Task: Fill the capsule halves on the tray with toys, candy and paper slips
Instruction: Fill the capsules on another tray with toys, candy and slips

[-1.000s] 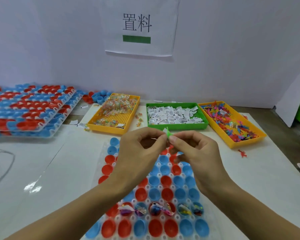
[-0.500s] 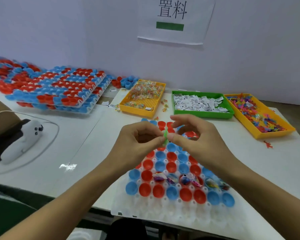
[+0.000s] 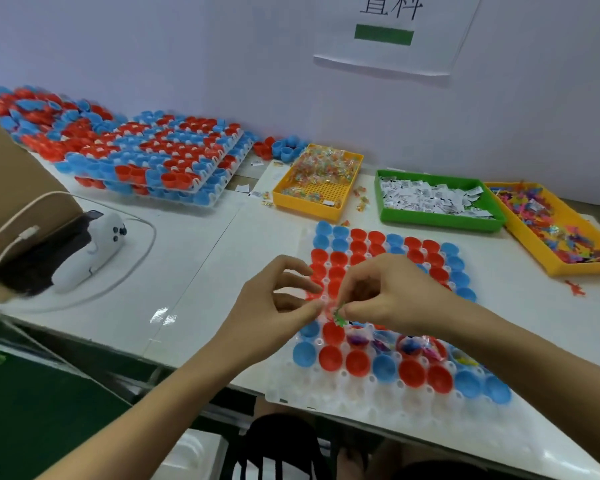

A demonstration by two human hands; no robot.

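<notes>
Two bare hands meet above a white tray (image 3: 361, 403) that lies at the bench's (image 3: 201, 258) near edge. The tray holds rows of red and blue capsule halves (image 3: 357, 362), open side up. A few halves in the second row from the near edge already hold colourful bits.

The right hand (image 3: 392, 292) pinches a small green toy (image 3: 339, 315) between thumb and fingertips, just above the tray's near left part. The left hand (image 3: 274, 306) hovers just beside it with its fingers loosely curled and nothing visibly in them; its fingertips almost touch the right hand.

Along the bench's far edge stand three bins. A yellow bin (image 3: 312, 206) holds wrapped candy, a green bin (image 3: 437, 221) holds white paper slips, and a second yellow bin (image 3: 565, 268) at the far right corner holds bright plastic toys.

At the far left, stacked trays (image 3: 174, 157) of red and blue halves sit against the wall. A white controller (image 3: 94, 251) with a cable lies near the bench's left edge, next to a cardboard box (image 3: 11, 188).
</notes>
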